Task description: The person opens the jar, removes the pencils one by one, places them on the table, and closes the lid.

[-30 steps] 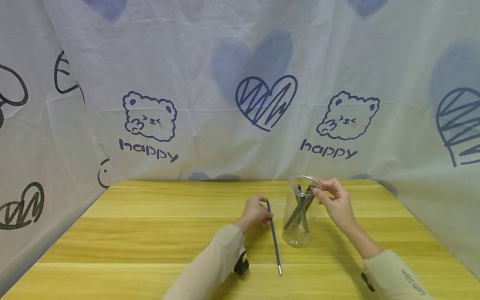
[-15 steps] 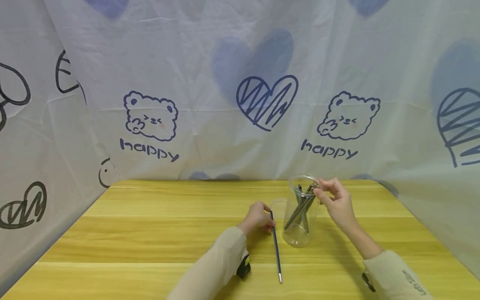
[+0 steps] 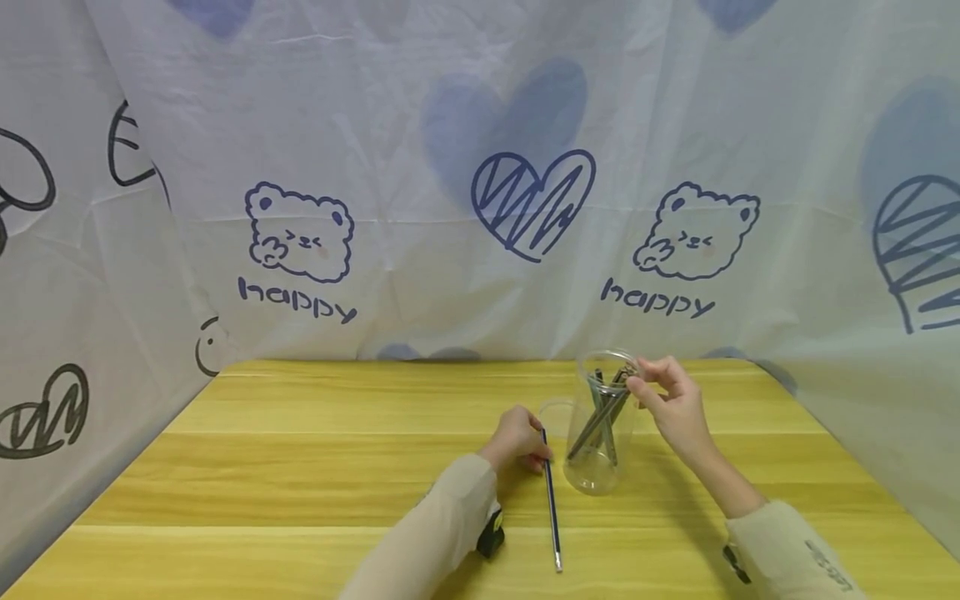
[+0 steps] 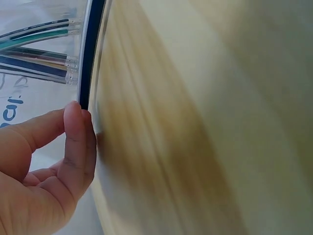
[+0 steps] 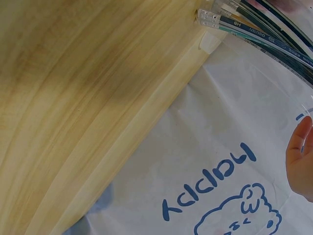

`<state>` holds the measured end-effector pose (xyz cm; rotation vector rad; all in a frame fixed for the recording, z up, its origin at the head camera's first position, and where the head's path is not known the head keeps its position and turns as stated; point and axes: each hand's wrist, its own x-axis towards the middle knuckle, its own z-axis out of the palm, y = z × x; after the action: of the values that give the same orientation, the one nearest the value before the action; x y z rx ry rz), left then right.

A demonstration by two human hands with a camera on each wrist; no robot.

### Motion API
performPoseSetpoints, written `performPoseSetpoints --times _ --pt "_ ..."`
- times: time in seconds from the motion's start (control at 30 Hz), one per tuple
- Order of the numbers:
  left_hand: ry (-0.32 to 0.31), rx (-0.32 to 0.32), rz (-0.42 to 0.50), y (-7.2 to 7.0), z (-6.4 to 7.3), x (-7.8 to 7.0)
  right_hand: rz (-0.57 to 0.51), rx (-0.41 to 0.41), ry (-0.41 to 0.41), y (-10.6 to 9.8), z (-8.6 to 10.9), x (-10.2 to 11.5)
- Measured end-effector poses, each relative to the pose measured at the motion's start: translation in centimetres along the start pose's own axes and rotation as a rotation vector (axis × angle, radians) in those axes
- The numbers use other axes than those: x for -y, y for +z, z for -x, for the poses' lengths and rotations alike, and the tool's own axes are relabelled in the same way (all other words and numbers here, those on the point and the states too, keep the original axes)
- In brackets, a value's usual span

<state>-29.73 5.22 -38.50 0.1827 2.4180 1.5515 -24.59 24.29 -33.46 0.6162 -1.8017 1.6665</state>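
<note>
My left hand pinches a dark blue pencil near its far end, and the pencil's silvery tip points toward me. In the left wrist view, thumb and fingers meet on the pencil's end. To its right, a tall clear plastic cup stands upright on the table. Several dark and green pencils lean inside the cup; "HB" is printed on one in the right wrist view. My right hand holds the cup's rim at the right side. Only part of that hand shows in the right wrist view.
Just behind the cup, on its left, a clear round rim or lid lies on the wooden table. A white cloth printed with hearts and bears hangs along the table's back and sides.
My left hand has drawn the pencil a short way toward me, mostly in the first half second. The right hand and the cup stay where they were.
</note>
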Motion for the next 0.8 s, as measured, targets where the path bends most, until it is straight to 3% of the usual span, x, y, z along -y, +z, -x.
performPoseSetpoints --times 0.57,0.8 --pt "-0.035 -0.004 -0.022 0.0 -0.2 -0.1 0.005 -0.001 0.001 0.0 0.0 0.1" --pt "0.052 -0.04 -0.039 -1.1 0.2 -0.9 -0.002 0.002 0.0 0.0 0.0 0.1"
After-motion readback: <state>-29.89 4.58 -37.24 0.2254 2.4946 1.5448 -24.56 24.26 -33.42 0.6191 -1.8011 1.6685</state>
